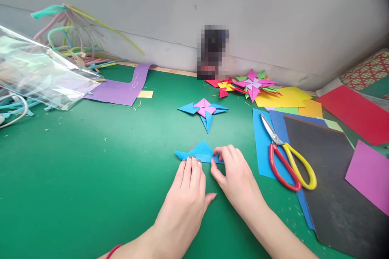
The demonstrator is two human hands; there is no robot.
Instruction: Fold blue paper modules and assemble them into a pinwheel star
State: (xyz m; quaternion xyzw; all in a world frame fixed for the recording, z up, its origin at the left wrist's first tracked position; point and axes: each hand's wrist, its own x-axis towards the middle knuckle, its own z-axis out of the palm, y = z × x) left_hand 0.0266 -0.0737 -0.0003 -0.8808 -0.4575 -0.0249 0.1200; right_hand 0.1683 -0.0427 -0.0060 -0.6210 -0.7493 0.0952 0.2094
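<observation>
A folded piece of blue paper [199, 153] lies on the green table, its peak pointing away from me and a pointed end at the left. My left hand [190, 188] lies flat, fingertips pressing on the paper's near edge, thumb out to the side. At the paper's right end, my right hand [232, 168] pinches it between thumb and fingers, which cover that end. Just beyond sits a folded paper star [205, 108], pink in the middle with blue points.
Scissors [287, 153] with red and yellow handles rest on blue and black sheets [328, 178] at the right. More paper stars [253, 83] lie near the wall. At the left are purple paper [118, 89], a clear plastic bag [39, 68] and pipe cleaners [75, 36].
</observation>
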